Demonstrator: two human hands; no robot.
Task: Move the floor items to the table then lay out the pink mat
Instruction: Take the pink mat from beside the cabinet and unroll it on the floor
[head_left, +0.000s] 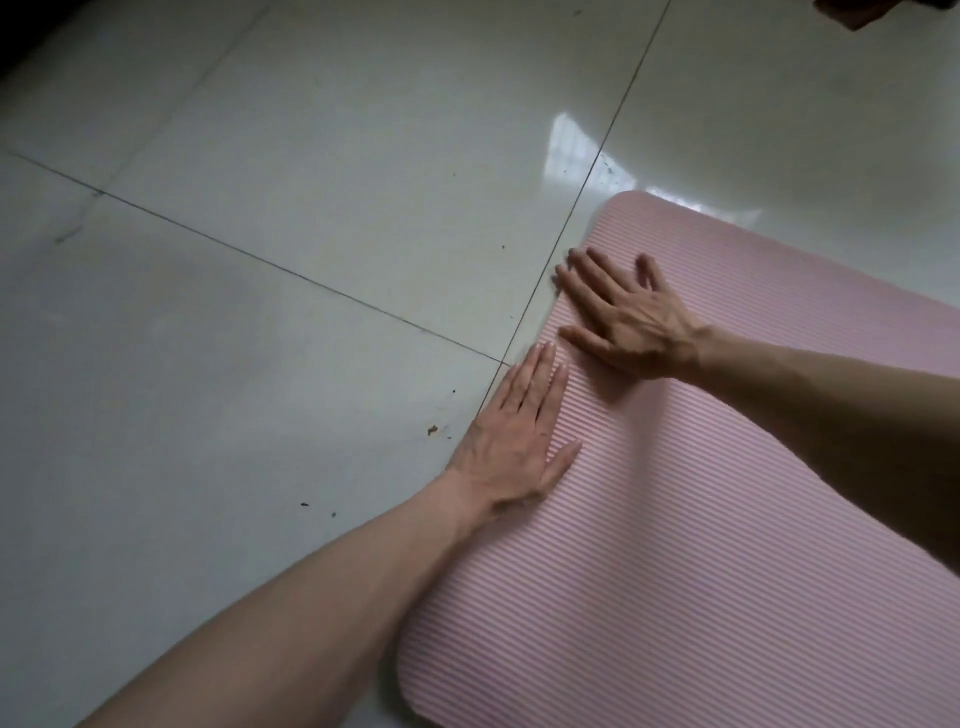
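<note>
Flat on the ribbed pink mat (701, 545), left hand (514, 441) and right hand (623, 317), fingers straight, seemingly pressing.

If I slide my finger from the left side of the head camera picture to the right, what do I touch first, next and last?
Floor tiles → left hand → right hand → pink mat, which runs on to the right edge.

Left hand (511, 441) and right hand (626, 322) lie flat, fingers straight.
</note>
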